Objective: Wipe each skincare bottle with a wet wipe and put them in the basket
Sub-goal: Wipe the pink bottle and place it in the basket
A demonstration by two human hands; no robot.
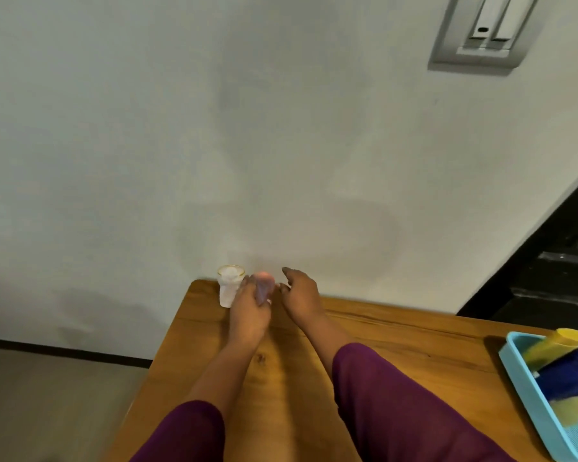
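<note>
From my feed, the left hand point(249, 311) is at the far corner of the counter point(397, 345), fingers point(247, 291) curled round a small purple bottle point(263, 288). It's blurred, so I can't read its shape. Just to the left of those fingers a white frosted bottle point(229, 285) with a gold rim stands upright at the counter's edge. The right hand point(302, 295) is just to the right of the purple bottle, fingers loose and gripping nothing; whether they touch it, I cannot tell. Well off to the right of both hands sits the light blue basket point(528, 388), with a yellow bottle point(558, 345) and a blue bottle point(571, 378) lying inside.
</note>
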